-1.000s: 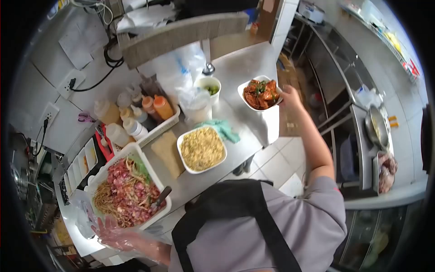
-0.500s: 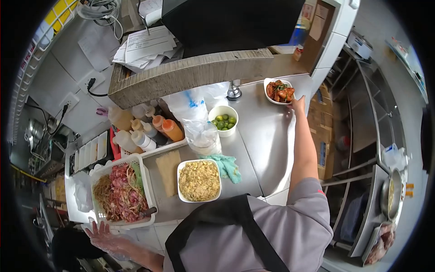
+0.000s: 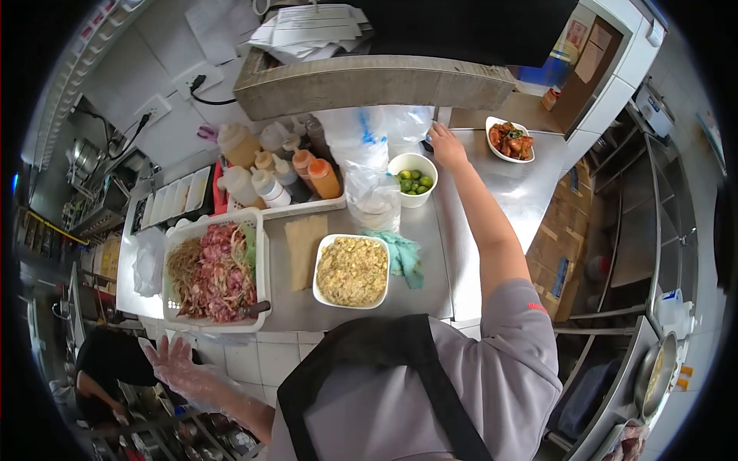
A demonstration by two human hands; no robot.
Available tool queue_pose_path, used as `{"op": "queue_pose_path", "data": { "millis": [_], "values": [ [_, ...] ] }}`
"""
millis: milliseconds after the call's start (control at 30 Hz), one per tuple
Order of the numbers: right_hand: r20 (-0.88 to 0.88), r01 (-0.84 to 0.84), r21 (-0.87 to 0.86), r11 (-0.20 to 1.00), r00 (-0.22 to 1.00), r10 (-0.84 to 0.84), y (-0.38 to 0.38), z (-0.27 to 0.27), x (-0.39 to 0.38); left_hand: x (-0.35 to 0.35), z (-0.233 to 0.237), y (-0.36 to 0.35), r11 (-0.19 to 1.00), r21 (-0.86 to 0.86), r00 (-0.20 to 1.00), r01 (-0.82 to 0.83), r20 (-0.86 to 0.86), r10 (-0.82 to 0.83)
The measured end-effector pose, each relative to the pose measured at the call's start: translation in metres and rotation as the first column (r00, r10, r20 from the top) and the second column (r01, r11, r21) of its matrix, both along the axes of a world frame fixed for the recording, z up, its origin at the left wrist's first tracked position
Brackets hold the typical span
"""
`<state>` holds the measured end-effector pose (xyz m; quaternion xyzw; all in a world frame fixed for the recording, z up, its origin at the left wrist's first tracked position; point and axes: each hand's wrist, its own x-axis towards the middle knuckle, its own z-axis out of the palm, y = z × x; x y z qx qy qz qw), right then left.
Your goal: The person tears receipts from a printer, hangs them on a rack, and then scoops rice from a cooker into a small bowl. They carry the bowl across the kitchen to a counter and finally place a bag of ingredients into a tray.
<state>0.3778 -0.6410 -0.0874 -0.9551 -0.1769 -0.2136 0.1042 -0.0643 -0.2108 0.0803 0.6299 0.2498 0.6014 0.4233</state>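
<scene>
At near left, spreads film-gloved left hand (image 3: pixel 174 367) near plastic basket (image 3: pixel 264 265) — farther right, extends right hand (image 3: pixel 447 147) beside crinkled bags (image 3: pixel 406 125); cannot tell its grip.

commercial kitchen: steel counter (image 3: pixel 492 223), squeeze bottles (image 3: pixel 324 178), tub of shallots (image 3: pixel 262 265), order slips (image 3: pixel 311 31), wall tiles (image 3: pixel 626 65).

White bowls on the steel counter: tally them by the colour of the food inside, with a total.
Bowl of green fruit: 1
Square bowl of yellowish mix: 1
Bowl of reddish-brown pieces: 1
Total: 3
</scene>
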Motion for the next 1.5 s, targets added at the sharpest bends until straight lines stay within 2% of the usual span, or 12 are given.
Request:
{"op": "queue_pose_path", "data": {
  "millis": [133,233,267,333,400,433,567,633,900,1100,1300,1500],
  "values": [
    [0.123,0.084,0.066,0.994,0.988,-0.092,-0.008,0.008,0.01,-0.018,-0.01,0.004,1.0,0.001,0.999,0.003,-0.052,-0.003],
    [0.304,0.083,0.496,0.864,0.916,-0.263,-0.005,0.054,-0.076,-0.027,-0.018,-0.001,0.999,-0.042,0.989,0.0,-0.145,-0.006],
    [0.182,0.109,0.62,0.777,0.944,-0.277,-0.001,0.054,-0.108,-0.031,-0.031,0.007,0.998,-0.048,0.985,0.05,-0.161,-0.057],
    [-0.238,0.136,0.851,0.507,0.961,0.142,0.019,0.03,-0.186,-0.031,-0.047,0.017,0.979,-0.13,0.969,0.155,-0.175,-0.177],
    [-0.663,0.465,0.746,0.477,0.588,0.464,0.062,0.022,-0.271,-0.031,-0.069,0.035,0.934,-0.178,0.925,0.311,-0.168,-0.34],
    [-0.684,0.554,0.721,0.416,0.472,0.557,0.084,0.022,-0.305,-0.028,-0.065,0.032,0.93,-0.182,0.921,0.32,-0.171,-0.35],
    [-0.454,0.621,0.784,0.028,0.542,0.707,0.138,0.002,-0.357,-0.002,-0.044,0.0,0.775,-0.241,0.763,0.584,-0.164,-0.626],
    [-0.443,0.624,0.782,-0.01,0.567,0.695,0.152,0.008,-0.364,0.002,-0.042,-0.007,0.691,-0.226,0.672,0.686,-0.168,-0.722],
    [-0.538,0.543,0.831,0.12,0.732,0.418,0.156,0.023,-0.375,0.019,-0.052,-0.021,0.435,-0.142,0.427,0.889,-0.083,-0.9],
    [-0.515,0.61,0.787,-0.093,0.731,0.448,0.062,0.062,-0.404,0.005,-0.057,-0.027,0.613,-0.259,0.588,0.746,-0.175,-0.79],
    [-0.488,0.483,0.872,0.078,0.848,0.207,-0.058,0.081,-0.353,0.03,-0.054,-0.09,0.733,-0.227,0.753,0.641,-0.004,-0.658],
    [-0.533,0.514,0.843,0.16,0.838,0.113,-0.157,0.028,-0.268,0.068,-0.07,-0.19,0.581,-0.153,0.601,0.799,0.203,-0.773]
  ]
}}
